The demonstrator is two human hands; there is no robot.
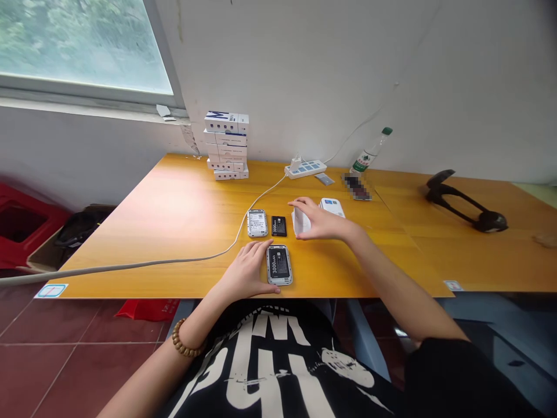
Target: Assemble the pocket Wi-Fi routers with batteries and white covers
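Note:
My left hand (246, 271) grips a small white handheld device (285, 281) at the table's near edge, its thumb at the bottom edge and fingers at the top. The device's back is off, and a black 3000mAh battery (279, 263) lies in it. Just beyond and to the right, my right hand (319, 222) pinches a thin white back cover (301, 223) between thumb and fingers, tilted. A second opened device (257, 223), with a label in its bay, lies farther back. Beside it is a loose black battery (279, 226). White devices or covers (333, 206) lie partly hidden behind my right hand.
White boxes (227, 145) are stacked at the back left. A white power strip (306, 168) stands near the wall; its cable (191, 261) crosses the table's left side. A bottle (366, 158), a phone (357, 187) and a black stand-like object (465, 209) are to the right.

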